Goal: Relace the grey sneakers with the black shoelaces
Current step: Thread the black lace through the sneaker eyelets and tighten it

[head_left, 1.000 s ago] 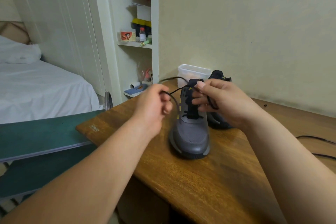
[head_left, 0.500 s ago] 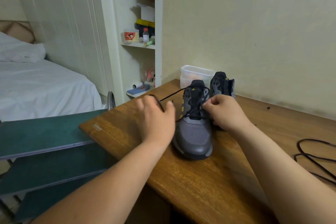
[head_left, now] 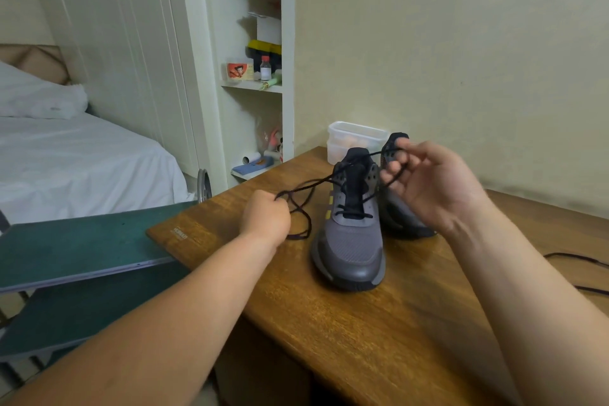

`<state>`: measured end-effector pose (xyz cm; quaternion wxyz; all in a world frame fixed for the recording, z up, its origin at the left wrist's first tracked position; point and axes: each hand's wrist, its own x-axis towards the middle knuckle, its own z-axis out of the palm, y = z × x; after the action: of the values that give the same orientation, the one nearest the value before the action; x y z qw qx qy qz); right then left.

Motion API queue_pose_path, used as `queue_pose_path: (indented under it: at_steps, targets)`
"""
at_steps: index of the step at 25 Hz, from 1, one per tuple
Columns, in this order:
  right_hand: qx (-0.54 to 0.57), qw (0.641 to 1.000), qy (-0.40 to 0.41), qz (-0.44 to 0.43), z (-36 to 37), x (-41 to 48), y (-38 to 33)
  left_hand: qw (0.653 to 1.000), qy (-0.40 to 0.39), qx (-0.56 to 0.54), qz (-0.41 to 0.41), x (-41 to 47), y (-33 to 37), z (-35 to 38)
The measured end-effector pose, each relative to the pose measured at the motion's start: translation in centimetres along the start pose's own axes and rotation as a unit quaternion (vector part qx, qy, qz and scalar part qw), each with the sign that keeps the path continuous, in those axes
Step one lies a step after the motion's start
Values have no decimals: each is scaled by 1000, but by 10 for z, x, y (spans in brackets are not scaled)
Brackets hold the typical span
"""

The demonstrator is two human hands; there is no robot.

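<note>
A grey sneaker point(head_left: 349, 241) stands toe toward me on the wooden table point(head_left: 362, 323), with a black shoelace point(head_left: 313, 186) crossed through its lower eyelets. My left hand point(head_left: 267, 216) grips the lace's left end low beside the shoe, and a loop of it hangs to the table. My right hand point(head_left: 428, 181) is raised above the shoe's right side and pinches the other lace end. The second grey sneaker point(head_left: 395, 211) stands behind, partly hidden by my right hand.
A clear plastic container point(head_left: 354, 138) sits against the wall behind the shoes. Another black lace point(head_left: 580, 260) lies on the table at the right edge. A green board point(head_left: 82, 244) adjoins the table's left side; a bed and shelves stand beyond.
My right hand rose from the shoe's eyelets and drew its lace end up and to the right. My left hand moved left, pulling its end taut.
</note>
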<state>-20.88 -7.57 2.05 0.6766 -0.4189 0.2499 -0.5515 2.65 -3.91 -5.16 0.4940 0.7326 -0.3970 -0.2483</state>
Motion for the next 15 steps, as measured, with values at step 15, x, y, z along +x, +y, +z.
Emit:
queue_pose_path:
  at_steps: [15]
  targets:
    - [-476, 877, 1, -66, -25, -21, -55, 936, -192, -34, 293, -28, 92, -11]
